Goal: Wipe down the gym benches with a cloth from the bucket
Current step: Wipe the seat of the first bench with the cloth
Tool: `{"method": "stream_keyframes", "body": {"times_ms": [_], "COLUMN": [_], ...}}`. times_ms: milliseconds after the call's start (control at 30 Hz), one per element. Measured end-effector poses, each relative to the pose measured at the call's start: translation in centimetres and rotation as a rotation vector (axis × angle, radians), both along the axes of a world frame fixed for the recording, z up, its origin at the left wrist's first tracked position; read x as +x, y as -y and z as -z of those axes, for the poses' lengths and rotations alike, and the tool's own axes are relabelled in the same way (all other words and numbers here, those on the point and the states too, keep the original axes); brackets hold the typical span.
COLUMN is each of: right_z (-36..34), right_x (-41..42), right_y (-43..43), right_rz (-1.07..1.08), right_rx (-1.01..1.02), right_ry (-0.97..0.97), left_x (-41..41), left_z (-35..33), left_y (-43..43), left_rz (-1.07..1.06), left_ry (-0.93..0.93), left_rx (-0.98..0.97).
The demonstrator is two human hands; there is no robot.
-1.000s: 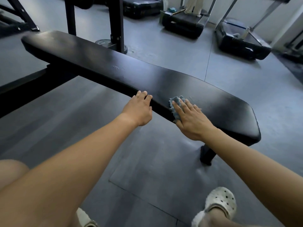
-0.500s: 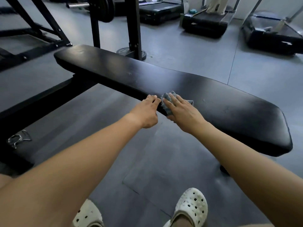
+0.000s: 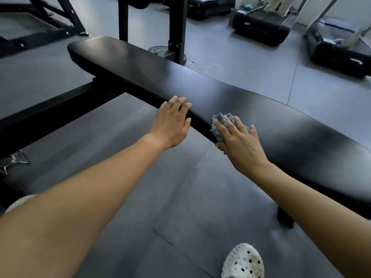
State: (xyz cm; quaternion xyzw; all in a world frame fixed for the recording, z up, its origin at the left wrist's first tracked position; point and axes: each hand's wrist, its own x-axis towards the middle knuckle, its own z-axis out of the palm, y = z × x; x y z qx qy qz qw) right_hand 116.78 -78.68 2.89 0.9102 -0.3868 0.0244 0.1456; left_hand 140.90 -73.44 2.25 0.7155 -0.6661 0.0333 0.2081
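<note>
1. A grey matted floor (image 3: 230,77) with visible seams fills the frame.
2. Black rack posts (image 3: 176,27) stand at top centre, with a plate (image 3: 157,50) at their foot.
3. Treadmills (image 3: 261,27) sit upper right, by a pale wall (image 3: 341,11).

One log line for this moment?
wiping | right hand presses cloth on bench edge | left hand rests on bench

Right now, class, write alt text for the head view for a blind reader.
A right hand presses a blue-grey cloth onto the near edge of a black gym bench; the left hand rests on that edge.
</note>
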Motion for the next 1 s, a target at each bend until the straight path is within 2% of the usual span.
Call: {"method": "stream_keyframes", "body": {"times_ms": [267, 367, 500, 667, 767, 867, 1000], "right_z": [0.2, 0.5, 0.2, 0.1, 0.1, 0.0, -0.6], "right_x": [11.3, 14.3, 12.7, 10.6, 11.6, 14.0, 18.7], "right_y": [3.2, 3.9, 3.0, 1.1, 0.9, 1.4, 2.6], "right_rz": [0.004, 0.021, -0.021, 0.064, 0.14, 0.171, 0.088], "right_rx": [0.016, 0.023, 0.006, -0.023, -0.002, 0.039, 0.074], "right_ry": [0.06, 0.068, 0.032, 0.036, 0.048, 0.054, 0.068], "left_x": [7.9, 9.7, 11.2, 13.9, 15.7, 18.1, 22.0], "left_z": [1.5, 1.6, 0.5, -1.7, -2.8, -2.9, -2.6], "left_y": [2.6, 2.7, 2.7, 2.1, 2.4, 2.3, 1.9], "left_rz": [-0.132, -0.053, 0.038, 0.222, 0.296, 0.219, 0.15], "left_ry": [-0.053, 0.011, 0.003, 0.053, 0.191, 0.328, 0.264], "left_rx": [0.0, -0.068, -0.103, 0.124, 0.205, 0.27, 0.351]}}
